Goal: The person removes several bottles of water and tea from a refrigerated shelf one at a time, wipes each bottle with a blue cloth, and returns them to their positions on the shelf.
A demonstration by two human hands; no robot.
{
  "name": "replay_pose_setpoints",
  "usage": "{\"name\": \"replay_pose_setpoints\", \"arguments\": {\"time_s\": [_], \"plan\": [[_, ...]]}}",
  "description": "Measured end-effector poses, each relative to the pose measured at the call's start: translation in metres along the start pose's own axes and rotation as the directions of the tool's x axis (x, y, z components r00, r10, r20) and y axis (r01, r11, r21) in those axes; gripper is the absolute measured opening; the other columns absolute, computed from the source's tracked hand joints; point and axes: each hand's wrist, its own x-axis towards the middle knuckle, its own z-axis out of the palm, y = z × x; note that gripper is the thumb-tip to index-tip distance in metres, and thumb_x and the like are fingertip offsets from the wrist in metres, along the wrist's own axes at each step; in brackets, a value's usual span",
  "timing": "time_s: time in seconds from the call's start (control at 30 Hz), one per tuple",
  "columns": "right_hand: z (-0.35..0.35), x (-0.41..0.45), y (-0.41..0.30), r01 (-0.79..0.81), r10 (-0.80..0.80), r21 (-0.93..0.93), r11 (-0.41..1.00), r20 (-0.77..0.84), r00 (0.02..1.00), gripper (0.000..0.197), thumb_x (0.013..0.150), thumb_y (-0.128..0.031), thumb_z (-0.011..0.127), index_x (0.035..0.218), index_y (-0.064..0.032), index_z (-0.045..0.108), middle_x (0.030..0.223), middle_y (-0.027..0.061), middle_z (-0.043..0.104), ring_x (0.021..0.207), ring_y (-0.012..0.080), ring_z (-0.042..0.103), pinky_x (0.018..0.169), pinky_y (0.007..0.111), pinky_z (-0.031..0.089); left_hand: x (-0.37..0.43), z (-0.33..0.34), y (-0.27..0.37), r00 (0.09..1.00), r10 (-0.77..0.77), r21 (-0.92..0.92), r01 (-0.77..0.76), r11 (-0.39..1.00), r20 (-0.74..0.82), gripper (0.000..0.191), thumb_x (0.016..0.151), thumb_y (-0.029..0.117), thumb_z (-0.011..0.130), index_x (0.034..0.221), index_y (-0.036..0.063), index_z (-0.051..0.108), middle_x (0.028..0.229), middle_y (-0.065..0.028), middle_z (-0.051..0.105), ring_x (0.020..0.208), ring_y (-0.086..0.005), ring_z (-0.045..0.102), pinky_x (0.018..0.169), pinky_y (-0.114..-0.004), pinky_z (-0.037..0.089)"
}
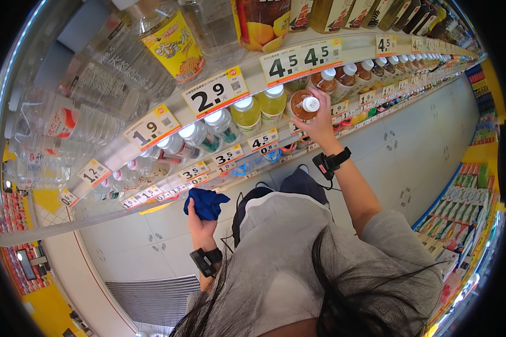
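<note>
My right hand (320, 118) grips a plastic bottle of amber drink (300, 103) with a white cap, at the front of a store shelf. Thumb and fingers wrap its upper part; the bottle's lower end is hidden from this angle. Just left of it stand two bottles of yellow-green drink (272, 103), also white-capped. To the right, a row of brown and amber bottles (345, 77) runs along the same shelf. A crumpled dark blue cloth (206, 204) is held in my left hand (201, 227), lower and away from the shelf front.
Above, an upper shelf carries large clear bottles (122, 63) and a price-tag strip (217, 90) juts forward. More tagged shelves continue below. Grey floor tiles (383, 147) lie under me. Packaged goods (459, 202) fill a display at right. A striped mat (156, 299) is at lower left.
</note>
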Motion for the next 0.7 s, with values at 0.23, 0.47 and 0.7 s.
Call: {"name": "replay_pose_setpoints", "arguments": {"time_s": [0.23, 0.47, 0.7], "plan": [[-0.001, -0.012, 0.016, -0.091, 0.090, 0.390, 0.916, 0.020, 0.996, 0.084, 0.062, -0.007, 0.078, 0.131, -0.0044, 0.029, 0.127, 0.0147, 0.044, 0.113, 0.0251, 0.049, 0.094, 0.034, 0.040, -0.003, 0.019, -0.019, 0.999, -0.040, -0.017, 0.040, 0.999, -0.035, 0.043, 0.086, 0.036, 0.056, 0.116, 0.0061, 0.050, 0.109, -0.0120, 0.059, 0.099, -0.0281, 0.057, 0.083, -0.039, 0.046], [-0.049, -0.015, 0.024, -0.079, 0.066, 0.456, 0.886, 0.043, 0.997, 0.074, 0.056, -0.005, 0.081, 0.119, -0.0061, 0.044, 0.118, 0.0126, 0.051, 0.107, 0.0224, 0.052, 0.091, 0.034, 0.043, -0.021, 0.070, -0.054, 0.994, 0.010, 0.109, -0.022, 0.994, 0.110, 0.040, 0.087, 0.041, 0.052, 0.114, 0.0112, 0.053, 0.103, -0.0068, 0.061, 0.089, -0.0218, 0.059, 0.076, -0.033, 0.049], [-0.140, -0.036, 0.027, 0.025, -0.025, 0.778, 0.628, -0.012, 1.000, 0.085, 0.058, -0.009, 0.080, 0.126, -0.0055, 0.029, 0.119, 0.0140, 0.049, 0.110, 0.0223, 0.051, 0.095, 0.035, 0.039, -0.038, 0.159, -0.108, 0.933, 0.164, 0.270, -0.256, 0.928, 0.321, 0.061, 0.089, 0.049, 0.042, 0.133, 0.0060, 0.035, 0.123, -0.0157, 0.050, 0.107, -0.0297, 0.054, 0.090, -0.043, 0.046]]}}
